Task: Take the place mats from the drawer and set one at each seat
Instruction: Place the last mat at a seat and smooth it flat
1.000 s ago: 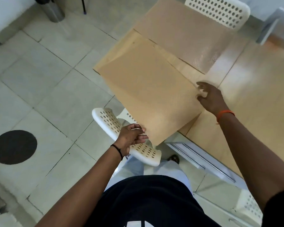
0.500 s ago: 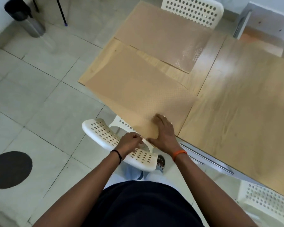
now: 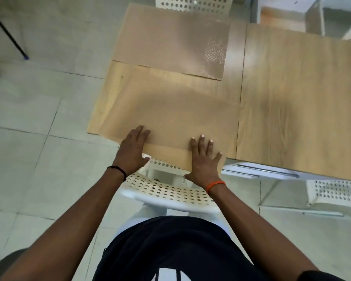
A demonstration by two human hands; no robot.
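Head view is showing both hands, left hand (image 3: 131, 152) and right hand (image 3: 204, 159), now pressing flat-fingered on the near place mat (image 3: 170, 110), no longer lifted, seating it on the table (image 3: 292, 94).

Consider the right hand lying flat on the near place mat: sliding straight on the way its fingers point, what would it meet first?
Probably the far place mat. The right hand points across the near place mat, then bare table.

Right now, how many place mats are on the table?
2: the near mat lies under both flat hands at the table's near edge; the far mat lies by the far chair. None visibly hidden.
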